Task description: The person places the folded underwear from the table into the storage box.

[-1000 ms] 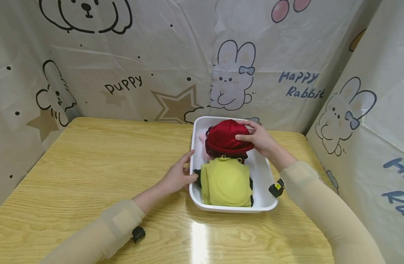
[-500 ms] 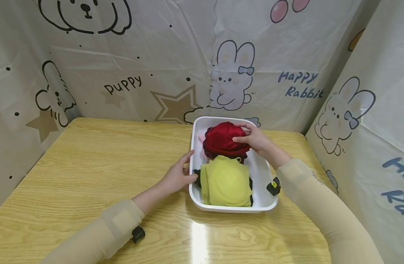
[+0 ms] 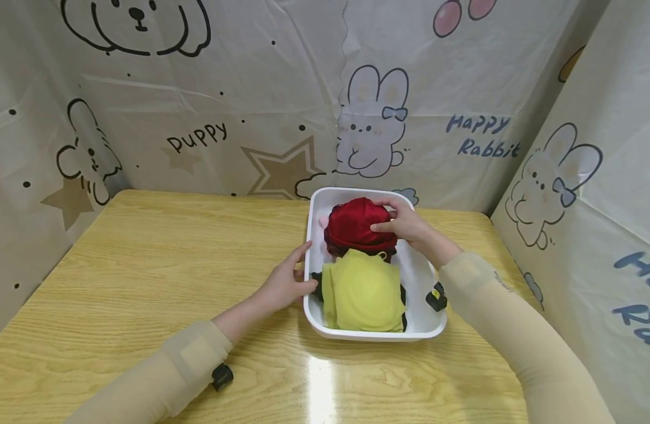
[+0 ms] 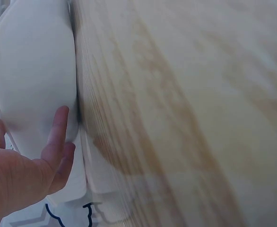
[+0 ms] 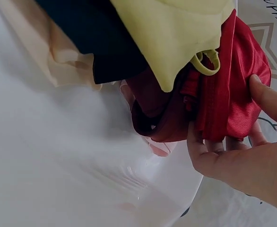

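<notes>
A white plastic bin (image 3: pixel 421 259) holds several folded garments. My left hand (image 3: pixel 289 281) grips the bin's left wall, thumb over the rim; in the left wrist view its fingers (image 4: pixel 59 130) lie against the outside. My right hand (image 3: pixel 412 228) holds a folded red satin bra (image 5: pixel 245 85) at the bin's far end, thumb on the front and fingers underneath. A yellow bra (image 3: pixel 364 294) with a thin strap loop lies in the near half, over dark fabric (image 3: pixel 317 285). Dark maroon cloth (image 5: pixel 164 116) shows beneath the red one.
The bin stands on a wood-grain table (image 3: pixel 197 253), near its back edge. A printed curtain (image 3: pixel 282 76) encloses the back and sides. Pale pink cloth (image 3: pixel 323 222) and beige cloth (image 5: pixel 65 61) also lie in the bin.
My right hand has shifted the red bra slightly left and down inside the bin, its front edge now tucked behind the yellow bra. The left hand has stayed in place.
</notes>
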{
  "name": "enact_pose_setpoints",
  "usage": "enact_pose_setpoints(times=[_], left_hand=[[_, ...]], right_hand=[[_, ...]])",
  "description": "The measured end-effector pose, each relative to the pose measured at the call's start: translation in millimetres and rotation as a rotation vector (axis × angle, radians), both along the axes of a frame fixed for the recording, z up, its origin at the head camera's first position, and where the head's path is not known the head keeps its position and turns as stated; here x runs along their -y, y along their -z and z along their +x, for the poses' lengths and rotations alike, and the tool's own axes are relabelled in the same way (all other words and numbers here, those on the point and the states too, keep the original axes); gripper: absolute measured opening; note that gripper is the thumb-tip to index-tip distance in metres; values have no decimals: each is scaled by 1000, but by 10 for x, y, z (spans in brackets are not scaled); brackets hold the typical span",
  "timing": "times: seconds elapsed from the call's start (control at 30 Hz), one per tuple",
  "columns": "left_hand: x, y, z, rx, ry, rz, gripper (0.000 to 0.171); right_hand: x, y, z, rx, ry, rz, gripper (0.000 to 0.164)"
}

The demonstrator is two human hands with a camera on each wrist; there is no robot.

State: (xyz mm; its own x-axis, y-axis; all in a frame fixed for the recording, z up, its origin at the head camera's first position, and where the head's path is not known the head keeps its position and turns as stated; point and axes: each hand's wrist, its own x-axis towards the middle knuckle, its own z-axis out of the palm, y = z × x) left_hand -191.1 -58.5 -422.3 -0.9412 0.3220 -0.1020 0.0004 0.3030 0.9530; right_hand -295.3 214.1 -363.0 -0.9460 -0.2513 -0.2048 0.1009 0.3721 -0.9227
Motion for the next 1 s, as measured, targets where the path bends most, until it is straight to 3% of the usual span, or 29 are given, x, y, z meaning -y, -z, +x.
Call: enact_pose_setpoints(times=[0.63, 1.0], left_hand=[[-5, -6, 2, -5, 0, -1, 87], [38, -44, -44, 14, 37, -10, 87]], right_hand=[[-94, -82, 1, 32, -3, 69, 66], [-146, -297, 103, -32, -18, 142, 67]])
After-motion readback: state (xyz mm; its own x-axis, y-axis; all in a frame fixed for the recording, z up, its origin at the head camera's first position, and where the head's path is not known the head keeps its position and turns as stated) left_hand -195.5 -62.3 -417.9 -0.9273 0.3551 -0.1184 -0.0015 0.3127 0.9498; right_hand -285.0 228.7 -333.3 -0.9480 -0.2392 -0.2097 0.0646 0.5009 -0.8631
